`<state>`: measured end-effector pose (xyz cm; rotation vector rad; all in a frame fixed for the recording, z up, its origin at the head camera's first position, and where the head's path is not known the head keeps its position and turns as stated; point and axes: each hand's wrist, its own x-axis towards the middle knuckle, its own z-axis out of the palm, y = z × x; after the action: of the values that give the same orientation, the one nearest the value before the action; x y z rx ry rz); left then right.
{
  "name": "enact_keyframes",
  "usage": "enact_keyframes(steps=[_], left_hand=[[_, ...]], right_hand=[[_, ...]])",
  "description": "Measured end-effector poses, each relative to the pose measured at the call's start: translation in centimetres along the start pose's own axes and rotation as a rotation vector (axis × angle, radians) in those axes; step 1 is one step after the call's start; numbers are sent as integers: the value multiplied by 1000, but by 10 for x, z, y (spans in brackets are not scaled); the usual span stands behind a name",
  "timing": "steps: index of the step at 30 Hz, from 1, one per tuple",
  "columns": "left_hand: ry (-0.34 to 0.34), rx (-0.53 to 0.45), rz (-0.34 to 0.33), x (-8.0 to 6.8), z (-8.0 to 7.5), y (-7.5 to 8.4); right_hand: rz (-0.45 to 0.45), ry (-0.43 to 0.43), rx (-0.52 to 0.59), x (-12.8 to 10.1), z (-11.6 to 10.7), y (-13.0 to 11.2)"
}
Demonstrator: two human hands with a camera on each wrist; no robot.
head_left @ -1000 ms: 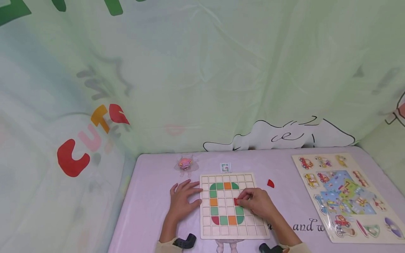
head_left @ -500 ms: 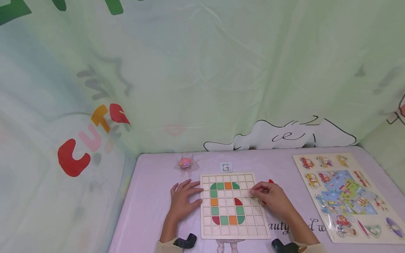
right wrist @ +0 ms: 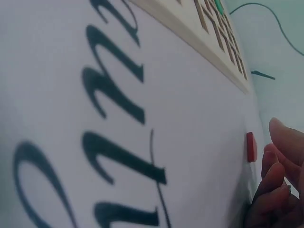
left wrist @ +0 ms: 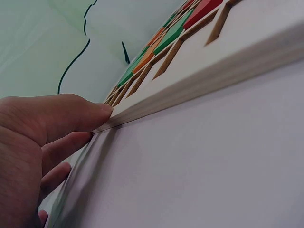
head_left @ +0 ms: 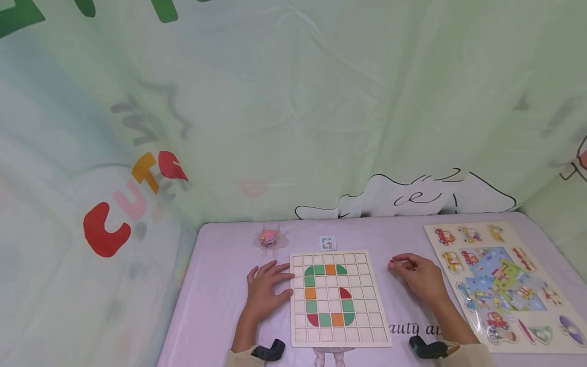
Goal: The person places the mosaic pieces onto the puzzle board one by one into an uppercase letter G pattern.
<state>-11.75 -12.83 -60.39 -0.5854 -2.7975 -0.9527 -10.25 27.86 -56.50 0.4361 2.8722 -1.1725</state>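
Observation:
My left hand [head_left: 267, 288] lies with spread fingers at the left edge of a wooden grid board [head_left: 367, 307]. In the left wrist view the thumb [left wrist: 85, 111] touches the board's rim. Green, orange and red pieces sit in the board's cells, including a red quarter-circle [head_left: 345, 293]. Right of the board, my right hand [head_left: 419, 279] is at a loose red quarter-circle piece [right wrist: 251, 147] on the table. Its thumb and bent fingers are parted beside the piece in the right wrist view; no grip on it shows. The head view mostly hides that piece.
A small pattern card [head_left: 327, 243] lies behind the board. A pink figure [head_left: 269, 237] is at the back left. On the right stands a large vehicle picture puzzle [head_left: 472, 336], close to the right forearm. A fabric wall [head_left: 275, 127] rises behind the table.
My right hand has left the red quarter-circle in the board and moved right, over to the loose red piece. The left hand has stayed at the board's edge.

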Motion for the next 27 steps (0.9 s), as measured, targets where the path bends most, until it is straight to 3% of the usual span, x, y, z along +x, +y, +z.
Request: enact_keyframes(steps=[10, 27], left_hand=[[-3, -3, -2, 0, 1, -1], [-2, -14, 0, -1, 0, -1]], right_hand=[[94, -127, 77, 9, 1, 14], [111, -93, 103, 4, 2, 10]])
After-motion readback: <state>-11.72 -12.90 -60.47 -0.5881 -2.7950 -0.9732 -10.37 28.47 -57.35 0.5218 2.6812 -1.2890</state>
